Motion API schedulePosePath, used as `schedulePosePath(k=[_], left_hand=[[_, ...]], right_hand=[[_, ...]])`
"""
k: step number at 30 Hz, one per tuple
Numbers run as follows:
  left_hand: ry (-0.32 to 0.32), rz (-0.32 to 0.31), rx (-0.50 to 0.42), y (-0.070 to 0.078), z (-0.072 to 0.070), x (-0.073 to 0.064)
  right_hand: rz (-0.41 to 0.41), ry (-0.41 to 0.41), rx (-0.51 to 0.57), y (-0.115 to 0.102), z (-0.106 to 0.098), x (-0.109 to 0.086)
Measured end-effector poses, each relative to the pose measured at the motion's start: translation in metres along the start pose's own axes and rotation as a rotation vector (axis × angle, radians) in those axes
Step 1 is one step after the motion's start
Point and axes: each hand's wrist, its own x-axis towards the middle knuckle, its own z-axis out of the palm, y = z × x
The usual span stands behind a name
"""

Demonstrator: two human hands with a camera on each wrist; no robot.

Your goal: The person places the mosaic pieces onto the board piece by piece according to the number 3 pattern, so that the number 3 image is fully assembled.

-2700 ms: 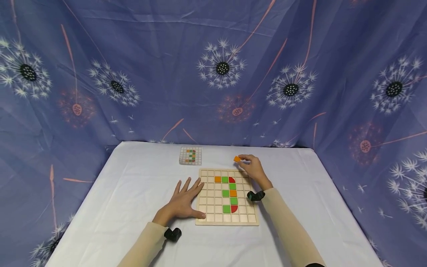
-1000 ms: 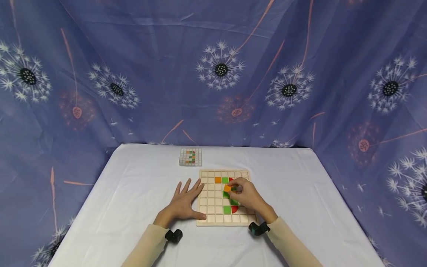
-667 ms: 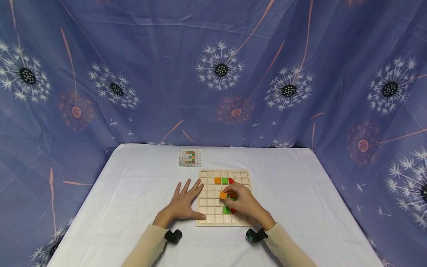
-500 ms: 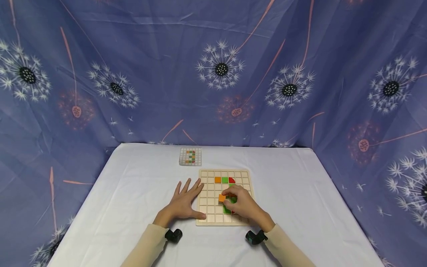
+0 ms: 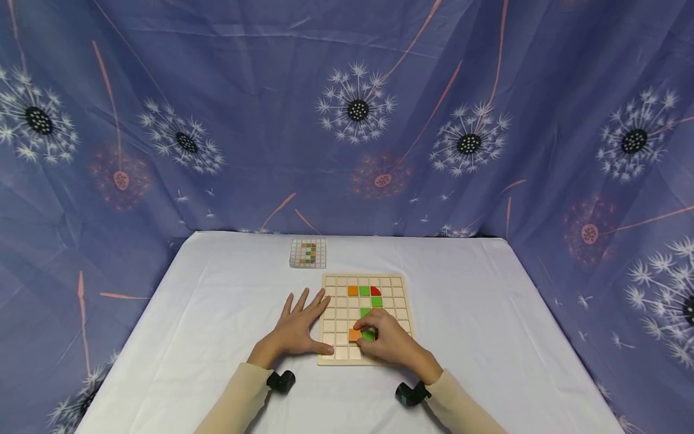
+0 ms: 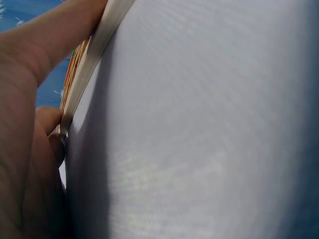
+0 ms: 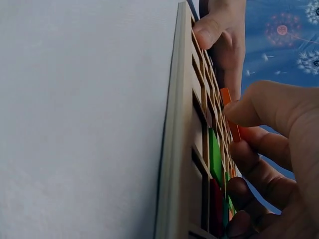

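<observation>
My right hand (image 5: 397, 342) pinches an orange square tile (image 5: 354, 335) between thumb and fingers, over the lower part of the wooden grid board (image 5: 341, 353). In the right wrist view that orange tile (image 7: 226, 94) stands tilted at the board's surface, left of a green tile (image 7: 215, 154). My left hand (image 5: 295, 331) lies spread at the board's left side, thumb and fingertips on its edge. Set in the grid are another orange tile (image 5: 353, 290), several green tiles (image 5: 364, 290) and a red quarter-round tile (image 5: 376, 291). My right hand partly hides the lower tiles.
A small pattern card (image 5: 308, 253) with a coloured grid lies behind the board on the white tablecloth (image 5: 461, 289). A blue dandelion-print curtain (image 5: 260, 120) hangs behind and beside the table.
My right hand has brought the orange tile from behind the board's far edge to the lower grid row, left of the green tile. My left hand has stayed at the board's left side.
</observation>
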Motion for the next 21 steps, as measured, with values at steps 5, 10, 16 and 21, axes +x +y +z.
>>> schedulePosePath(k=[5,10,16,21], left_hand=[[0.007,-0.005,0.0,-0.0002,-0.0003,-0.0002],[0.02,0.001,0.009,-0.0004,0.0004,-0.0004],[0.009,-0.007,0.013,0.0001,0.0004,-0.0006],[0.01,-0.005,0.005,0.0009,-0.0004,-0.0007]], right_hand=[[-0.005,-0.013,-0.04,-0.0048,0.0004,-0.0003],[0.004,-0.041,-0.063,-0.0071,0.0006,-0.0002],[0.028,-0.048,-0.076,-0.0079,0.0015,-0.001],[0.03,-0.042,-0.087,-0.0073,0.0024,-0.0008]])
